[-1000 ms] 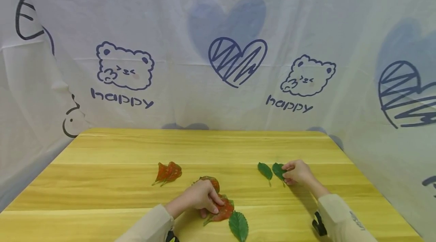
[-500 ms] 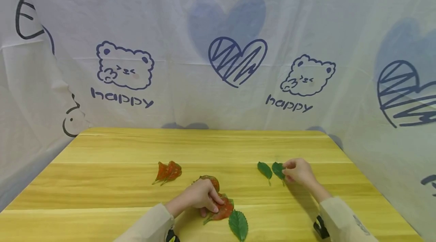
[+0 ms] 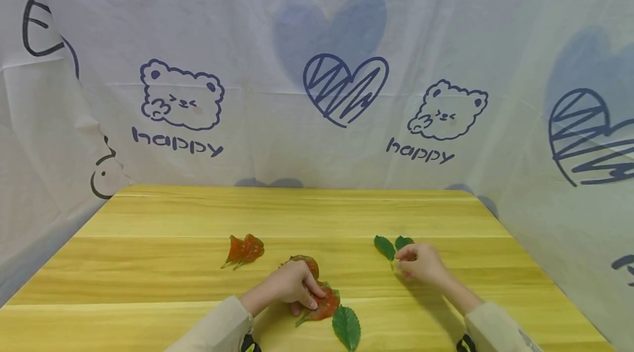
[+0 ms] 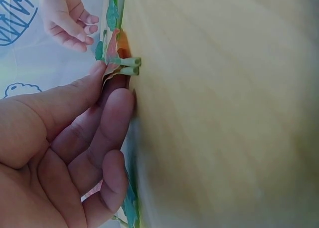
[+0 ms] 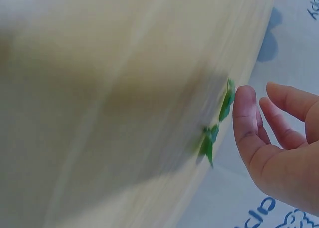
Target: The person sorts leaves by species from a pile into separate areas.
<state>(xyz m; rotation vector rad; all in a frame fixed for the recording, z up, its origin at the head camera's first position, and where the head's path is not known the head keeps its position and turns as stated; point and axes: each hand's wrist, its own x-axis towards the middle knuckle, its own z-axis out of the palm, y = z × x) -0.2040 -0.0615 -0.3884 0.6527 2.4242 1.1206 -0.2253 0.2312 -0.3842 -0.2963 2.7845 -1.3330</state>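
Note:
In the head view my left hand (image 3: 292, 285) rests low over the middle of the table, thumb and fingers pinching a red leaf (image 3: 329, 303). Two cut stems (image 4: 130, 66) stick out by the fingertips in the left wrist view. Behind that hand lies another reddish leaf (image 3: 310, 264), partly covered. A green leaf (image 3: 346, 327) touches the pinched leaf's lower right. To the right, my right hand (image 3: 424, 264) hovers just in front of two green leaves (image 3: 384, 247), partly hiding the right one (image 3: 403, 242). Its fingers are loosely bent with nothing between them (image 5: 284, 138).
Two overlapping red leaves (image 3: 244, 251) lie on the left of the yellow wood-grain table (image 3: 163, 214). A pale curtain (image 3: 267, 137) printed with bears and hearts hangs behind the table and along its sides.
My right hand has drawn away from the right green leaf, moving left and toward me. My left hand and the leaves have stayed where they were.

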